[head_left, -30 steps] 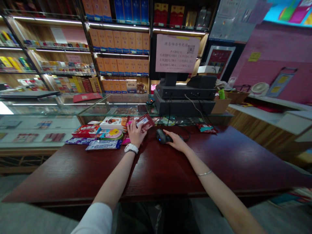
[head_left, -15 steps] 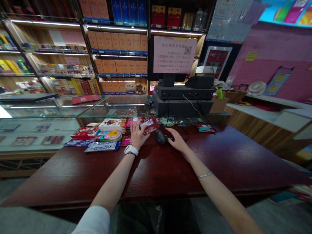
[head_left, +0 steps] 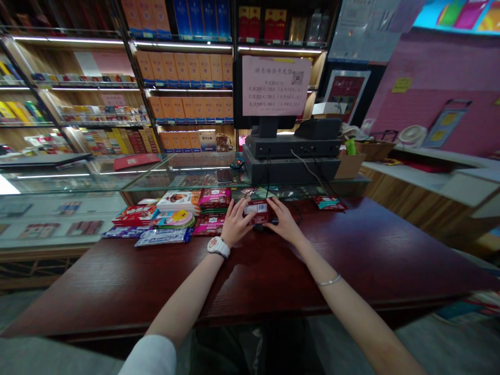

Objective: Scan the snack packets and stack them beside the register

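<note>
My left hand [head_left: 237, 225] grips a small dark red snack packet [head_left: 257, 211] with a white barcode label facing me. It holds the packet just above a black barcode scanner [head_left: 261, 226] that lies on the dark red wooden counter [head_left: 273, 271]. My right hand [head_left: 284, 221] rests on the scanner, fingers curled over it, and its fingertips touch the packet's right edge. A white watch sits on my left wrist and a thin bracelet on my right forearm.
A pile of snack packets and boxes [head_left: 172, 216] lies left of my hands. Another red packet [head_left: 328, 202] lies to the right. Behind stand a black till with a cable [head_left: 291, 151], a glass display case [head_left: 187, 174] and shelves of cartons [head_left: 187, 73].
My left hand has carried the red packet to the right and lowered it over the scanner. My right hand stayed on the scanner and now touches the packet.
</note>
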`<state>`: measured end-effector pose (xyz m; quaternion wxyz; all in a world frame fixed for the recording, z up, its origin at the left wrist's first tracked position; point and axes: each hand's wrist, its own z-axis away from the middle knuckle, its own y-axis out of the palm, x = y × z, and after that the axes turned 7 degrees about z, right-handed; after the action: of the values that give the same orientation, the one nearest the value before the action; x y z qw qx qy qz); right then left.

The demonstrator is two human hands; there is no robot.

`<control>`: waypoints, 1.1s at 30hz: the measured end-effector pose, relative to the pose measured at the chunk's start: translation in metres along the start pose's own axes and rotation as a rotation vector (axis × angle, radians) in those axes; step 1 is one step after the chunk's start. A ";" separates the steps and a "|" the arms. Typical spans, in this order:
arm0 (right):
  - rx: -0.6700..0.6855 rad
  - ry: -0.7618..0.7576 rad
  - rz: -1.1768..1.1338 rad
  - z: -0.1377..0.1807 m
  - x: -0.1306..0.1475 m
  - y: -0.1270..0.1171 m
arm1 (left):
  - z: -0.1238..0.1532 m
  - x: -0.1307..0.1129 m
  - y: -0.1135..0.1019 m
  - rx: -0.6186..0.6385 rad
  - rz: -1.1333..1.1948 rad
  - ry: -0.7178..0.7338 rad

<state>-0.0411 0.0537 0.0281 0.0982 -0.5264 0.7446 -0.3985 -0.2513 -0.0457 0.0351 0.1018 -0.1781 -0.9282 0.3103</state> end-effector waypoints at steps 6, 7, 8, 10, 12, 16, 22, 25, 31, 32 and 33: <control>-0.049 0.145 -0.241 -0.004 0.001 -0.003 | 0.002 -0.003 0.005 0.035 0.020 0.007; -0.052 0.178 -0.283 -0.005 0.001 -0.004 | 0.002 -0.004 0.006 0.037 0.022 0.014; -0.057 0.204 -0.319 -0.005 0.001 -0.004 | 0.002 -0.005 0.007 0.040 0.021 0.020; -0.073 0.234 -0.376 -0.006 -0.001 -0.004 | 0.002 -0.007 0.008 0.041 0.013 0.028; -0.090 0.246 -0.423 -0.006 -0.004 -0.002 | 0.002 -0.008 0.009 0.041 0.003 0.033; -0.124 0.276 -0.493 -0.008 -0.006 0.000 | 0.002 -0.008 0.010 0.024 -0.004 0.057; -0.164 0.310 -0.483 -0.009 -0.004 0.000 | 0.001 -0.005 0.006 0.024 0.000 0.061; -0.176 0.312 -0.459 -0.009 -0.002 -0.001 | 0.000 -0.004 0.004 0.039 0.011 0.037; -0.246 0.299 -0.365 -0.008 0.004 -0.002 | -0.004 -0.002 0.000 -0.024 -0.013 -0.043; -0.258 0.294 -0.352 -0.008 0.005 -0.003 | -0.005 -0.002 -0.001 -0.040 -0.019 -0.055; -0.268 0.287 -0.337 -0.008 0.006 -0.003 | -0.005 -0.001 -0.001 -0.055 -0.023 -0.060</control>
<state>-0.0460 0.0515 0.0371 -0.1469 -0.5894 0.6989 -0.3776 -0.2488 -0.0444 0.0395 0.0725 -0.1607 -0.9410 0.2889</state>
